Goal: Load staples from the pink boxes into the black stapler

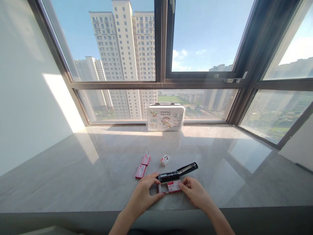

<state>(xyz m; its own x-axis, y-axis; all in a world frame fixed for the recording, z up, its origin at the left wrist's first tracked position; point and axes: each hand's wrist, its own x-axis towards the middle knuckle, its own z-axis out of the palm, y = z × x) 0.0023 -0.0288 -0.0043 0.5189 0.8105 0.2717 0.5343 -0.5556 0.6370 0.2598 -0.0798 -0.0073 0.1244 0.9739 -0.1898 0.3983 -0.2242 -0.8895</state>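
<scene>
Dark-framed windows [160, 85] are spanning the far side and continuing right, facing tall buildings [124, 42] under blue sky [207, 36]; sunlight [89, 150] is crossing the pale left wall [24, 85] and grey marbled windowsill [61, 189].

No text clearly readable, blurred characters on the white case [166, 118], print too small on the held red-and-white box [173, 186]

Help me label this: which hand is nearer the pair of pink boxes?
Left. The left hand is just in front of the pink boxes, the right hand farther right.

Stapler [169, 176] on windowsill [73, 182], case [166, 120] well behind it
</scene>
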